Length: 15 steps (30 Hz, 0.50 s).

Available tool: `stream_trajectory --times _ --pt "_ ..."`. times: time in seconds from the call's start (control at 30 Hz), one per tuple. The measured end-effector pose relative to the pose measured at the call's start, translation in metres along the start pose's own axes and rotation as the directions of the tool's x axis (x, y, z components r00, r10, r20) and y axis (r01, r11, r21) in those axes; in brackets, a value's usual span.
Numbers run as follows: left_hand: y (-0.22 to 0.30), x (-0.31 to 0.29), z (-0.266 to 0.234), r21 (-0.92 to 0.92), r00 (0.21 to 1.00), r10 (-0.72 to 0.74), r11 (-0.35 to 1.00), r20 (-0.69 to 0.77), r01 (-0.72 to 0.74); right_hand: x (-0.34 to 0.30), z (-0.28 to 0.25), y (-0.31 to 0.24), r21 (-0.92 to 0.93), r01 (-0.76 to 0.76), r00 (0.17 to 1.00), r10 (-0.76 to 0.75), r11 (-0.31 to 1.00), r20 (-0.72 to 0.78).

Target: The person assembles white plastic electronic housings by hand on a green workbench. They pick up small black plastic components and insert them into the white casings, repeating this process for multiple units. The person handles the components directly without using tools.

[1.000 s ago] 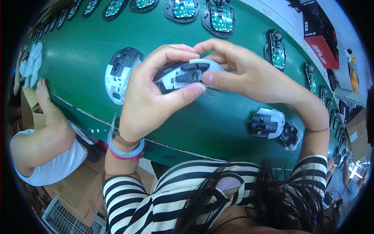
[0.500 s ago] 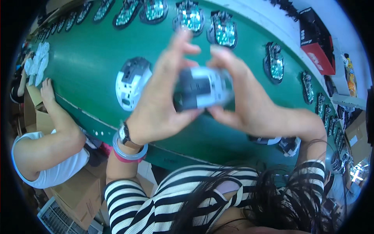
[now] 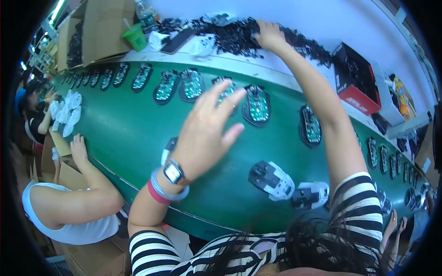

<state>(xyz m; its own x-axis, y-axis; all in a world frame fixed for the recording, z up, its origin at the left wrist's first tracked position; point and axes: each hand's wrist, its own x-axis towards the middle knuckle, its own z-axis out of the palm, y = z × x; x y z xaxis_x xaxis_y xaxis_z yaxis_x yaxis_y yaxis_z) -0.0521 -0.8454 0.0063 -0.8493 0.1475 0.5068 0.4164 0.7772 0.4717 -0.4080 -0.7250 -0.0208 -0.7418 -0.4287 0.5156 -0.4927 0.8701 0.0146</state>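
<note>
My left hand (image 3: 206, 129) hovers over the green worktop (image 3: 124, 119), holding nothing, its fingers apart and reaching toward the row of circuit boards. One computer mouse base with a green circuit board (image 3: 257, 105) lies just right of its fingertips. Behind its wrist a white-and-dark mouse shell (image 3: 168, 149) is mostly hidden. My right hand (image 3: 270, 36) reaches to the back ledge, fingers apart over a heap of small black parts (image 3: 237, 37). On the worktop between my arms lie a white-and-dark mouse shell (image 3: 271, 179) and a similar shell (image 3: 311, 195).
More board-bearing mouse bases (image 3: 142, 77) line the worktop's far side. The ledge holds a phone (image 3: 178, 41), a green cup (image 3: 135, 37), a cardboard box (image 3: 108, 30) and a black-and-red box (image 3: 357, 80). At left, another person's arm (image 3: 94, 184) rests near white gloves (image 3: 68, 112).
Both hands have let go of the mouse shell, and one now lies on the worktop. My right hand has moved far forward to the black parts; the view has shifted toward the back ledge.
</note>
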Motion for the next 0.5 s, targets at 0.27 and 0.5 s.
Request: stream_trajectory --times 0.27,0.5 --pt "-0.013 -0.05 -0.027 -0.19 0.975 -0.22 0.956 0.041 0.224 -0.023 0.001 -0.008 -0.132 0.149 0.989 -0.146 0.98 0.036" --pt "-0.038 -0.016 -0.002 -0.811 0.808 -0.587 0.451 0.046 0.374 -0.119 -0.122 -0.104 0.77 0.194 0.934 -0.354 0.608 0.043"
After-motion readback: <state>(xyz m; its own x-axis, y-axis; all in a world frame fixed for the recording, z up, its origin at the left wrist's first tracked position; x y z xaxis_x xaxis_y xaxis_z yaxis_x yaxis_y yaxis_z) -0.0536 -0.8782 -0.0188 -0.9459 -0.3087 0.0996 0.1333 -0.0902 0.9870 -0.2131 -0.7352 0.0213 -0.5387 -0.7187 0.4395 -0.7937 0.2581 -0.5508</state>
